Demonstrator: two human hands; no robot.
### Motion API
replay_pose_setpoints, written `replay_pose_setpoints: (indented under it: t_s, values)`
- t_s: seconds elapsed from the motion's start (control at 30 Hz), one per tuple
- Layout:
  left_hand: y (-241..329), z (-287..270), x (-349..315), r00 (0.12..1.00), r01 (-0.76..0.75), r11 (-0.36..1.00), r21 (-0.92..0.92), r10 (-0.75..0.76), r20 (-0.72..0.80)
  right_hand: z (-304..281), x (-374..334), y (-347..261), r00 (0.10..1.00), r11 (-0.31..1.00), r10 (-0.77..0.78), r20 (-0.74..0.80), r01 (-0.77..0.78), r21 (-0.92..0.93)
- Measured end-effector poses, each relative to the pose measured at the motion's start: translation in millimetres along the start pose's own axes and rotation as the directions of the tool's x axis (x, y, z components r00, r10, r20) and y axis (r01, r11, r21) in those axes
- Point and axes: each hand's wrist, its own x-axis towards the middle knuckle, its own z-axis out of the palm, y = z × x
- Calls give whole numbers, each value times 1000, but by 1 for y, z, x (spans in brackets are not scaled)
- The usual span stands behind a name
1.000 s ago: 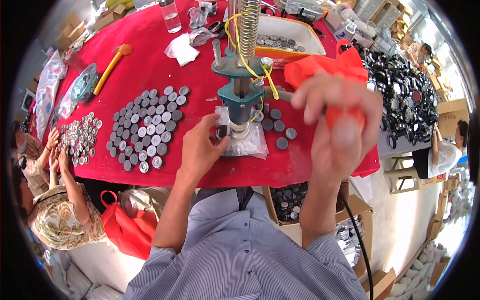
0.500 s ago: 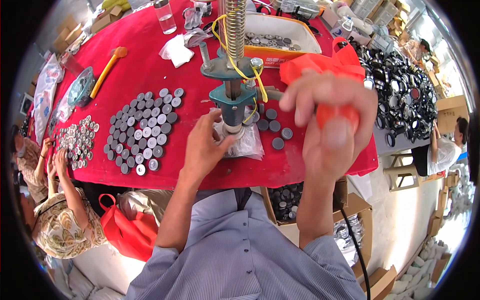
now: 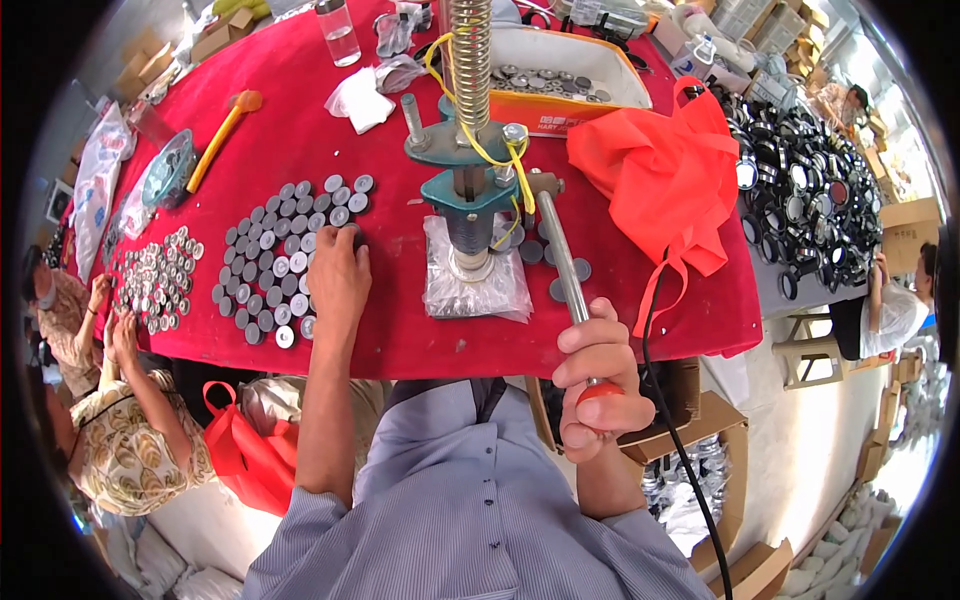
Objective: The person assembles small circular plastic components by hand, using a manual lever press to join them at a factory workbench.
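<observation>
My left hand reaches into the right edge of a spread of grey round caps. Its fingers are bent together on a grey cap that is mostly hidden under the fingertips. My right hand is wrapped around the red knob at the end of a metal lever. The lever slopes down toward me from a green hand press with a tall spring. Below the press ram, a pale ring-shaped seat rests on a plastic-wrapped pad.
Several grey caps lie behind the lever. A red bag sits right of the press, an open box behind it. At left are small metal parts and a yellow-handled hammer. Other people work at both sides.
My left hand has moved left from the press base to the grey caps. My right hand has come down and toward me with the lever knob, uncovering the red bag.
</observation>
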Motion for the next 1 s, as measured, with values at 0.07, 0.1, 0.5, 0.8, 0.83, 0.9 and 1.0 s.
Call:
replay_pose_setpoints:
  t_s: [0.07,0.1,0.5,0.8,0.83,0.9,1.0]
  values:
    - [7,-2,0,1000,-5,999,-33,5,5,-2,3,-2,1000,1000,3,4,-3,-10]
    - [8,-2,-1,1000,-11,998,-60,11,7,-3,8,-2,1000,1000,-3,25,3,-18]
    - [9,9,4,999,28,997,-72,-26,29,12,111,17,999,994,-35,-26,37,104]
    - [88,-19,-24,988,-25,833,-552,104,112,33,187,22,962,960,266,-63,-258,104]
    - [92,-17,-23,988,-26,832,-554,105,111,37,189,20,910,917,392,-134,-374,136]
    - [98,-10,-20,982,-14,833,-554,117,150,38,190,19,903,908,408,-131,-387,161]
    - [105,-2,-18,983,-57,840,-540,143,118,40,190,17,899,905,419,-127,-401,145]
